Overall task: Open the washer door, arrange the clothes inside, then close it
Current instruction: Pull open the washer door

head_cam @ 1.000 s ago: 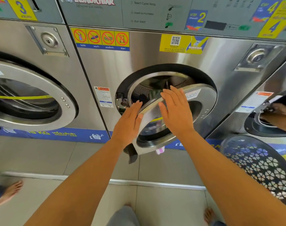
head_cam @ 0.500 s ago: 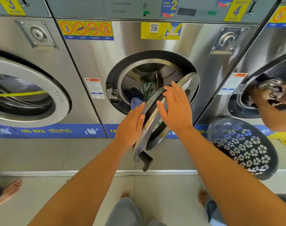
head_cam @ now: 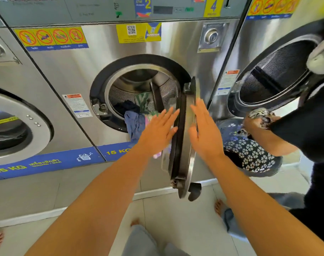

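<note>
The middle steel washer (head_cam: pixel 157 58) has its round door (head_cam: pixel 185 137) swung out edge-on toward me, hinged at the right. My left hand (head_cam: pixel 157 132) lies flat against the door's inner side, fingers spread. My right hand (head_cam: pixel 203 132) rests flat on its outer side, fingers apart. Neither hand grips. Inside the drum (head_cam: pixel 139 85) lie clothes: a blue garment (head_cam: pixel 134 124) hanging over the lower rim, a dark piece (head_cam: pixel 128 106) and a green patterned one (head_cam: pixel 141 101).
Another person (head_cam: pixel 305 126) on the right holds cloth over a dark laundry basket (head_cam: pixel 249 154) by the open right-hand washer (head_cam: pixel 272 71). A shut washer (head_cam: pixel 13 122) stands at left. Bare feet are on the tiled floor (head_cam: pixel 166 218).
The door has swung further out, from about half open to edge-on toward me. Both hands followed it, flat on either side. The clothes in the drum came into view.
</note>
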